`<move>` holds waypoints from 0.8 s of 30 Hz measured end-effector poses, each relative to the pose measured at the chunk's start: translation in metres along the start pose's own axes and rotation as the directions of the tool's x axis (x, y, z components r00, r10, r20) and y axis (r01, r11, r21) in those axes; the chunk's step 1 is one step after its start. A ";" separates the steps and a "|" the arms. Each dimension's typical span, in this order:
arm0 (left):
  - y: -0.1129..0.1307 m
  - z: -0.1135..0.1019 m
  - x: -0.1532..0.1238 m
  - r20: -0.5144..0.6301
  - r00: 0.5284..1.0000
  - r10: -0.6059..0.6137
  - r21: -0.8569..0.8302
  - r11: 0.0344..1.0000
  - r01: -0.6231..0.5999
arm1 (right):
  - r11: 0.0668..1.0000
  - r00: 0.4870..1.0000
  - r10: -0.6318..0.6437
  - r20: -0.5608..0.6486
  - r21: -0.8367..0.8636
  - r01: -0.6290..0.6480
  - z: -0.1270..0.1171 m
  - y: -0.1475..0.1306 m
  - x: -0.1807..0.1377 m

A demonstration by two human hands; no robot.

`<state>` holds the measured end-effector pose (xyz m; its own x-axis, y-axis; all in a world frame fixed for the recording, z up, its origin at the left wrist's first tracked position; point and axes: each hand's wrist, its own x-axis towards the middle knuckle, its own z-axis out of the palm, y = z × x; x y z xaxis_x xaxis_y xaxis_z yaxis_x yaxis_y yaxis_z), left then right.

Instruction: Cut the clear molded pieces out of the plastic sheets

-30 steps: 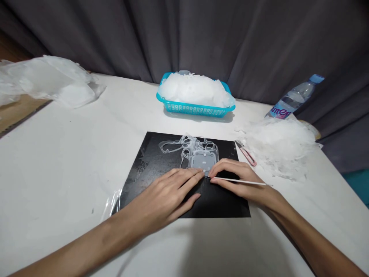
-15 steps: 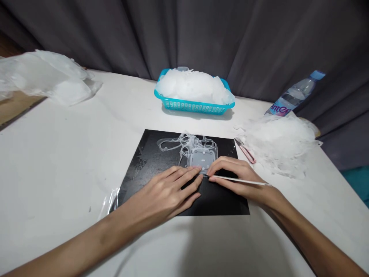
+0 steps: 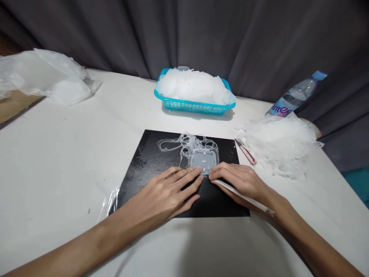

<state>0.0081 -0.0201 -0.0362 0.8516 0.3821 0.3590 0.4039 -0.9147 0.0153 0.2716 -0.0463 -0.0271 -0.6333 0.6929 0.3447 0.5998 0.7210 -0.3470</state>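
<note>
A translucent plastic piece [image 3: 203, 157], squarish with small round marks, lies on a black mat [image 3: 225, 200]. Thin, curly clear trimmings [image 3: 186, 142] spread behind it and to its left. My left hand [image 3: 173, 190] rests flat with fingers stretched out, its fingertips pressing the near edge of the piece. At the near right corner, my right hand [image 3: 242, 181] is closed around a slim white tool [image 3: 245, 198], with fingertips beside the piece. The tool slants back under my palm toward the wrist; its tip is hidden, so its exact kind cannot be told.
Pink-handled snips [image 3: 246, 152] lie at the mat's right edge beside a heap of clear plastic scraps [image 3: 285, 142]. A turquoise basket [image 3: 196, 107] piled with white pieces stands at the back. A water bottle [image 3: 296, 94] stands back right, a plastic bag [image 3: 49, 77] back left.
My right hand has turned, so the white tool's rear end has swung down toward me and more of its broad side shows. The left hand has stayed nearly still.
</note>
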 end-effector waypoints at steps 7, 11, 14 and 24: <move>0.002 0.001 -0.002 0.004 1.000 -0.014 -0.016 1.000 0.014 | 0.987 0.995 -0.078 -0.056 -0.143 0.069 0.011 0.000 0.000; 0.004 0.001 -0.002 0.004 1.000 -0.025 -0.027 0.999 0.025 | 0.993 0.999 -0.022 -0.031 -0.112 0.019 0.011 -0.003 -0.004; 0.003 0.000 -0.002 0.004 1.000 -0.030 -0.030 0.999 0.030 | 0.993 1.000 -0.011 0.014 -0.116 0.013 0.011 -0.004 -0.008; 0.003 -0.003 0.001 0.009 1.000 -0.029 -0.005 1.000 0.029 | 0.956 0.998 -0.048 -0.033 -0.290 0.037 0.027 -0.008 -0.009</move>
<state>0.0086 -0.0228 -0.0332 0.8424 0.4094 0.3504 0.4265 -0.9039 0.0307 0.2594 -0.0585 -0.0510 -0.6449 0.6573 0.3900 0.6922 0.7186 -0.0663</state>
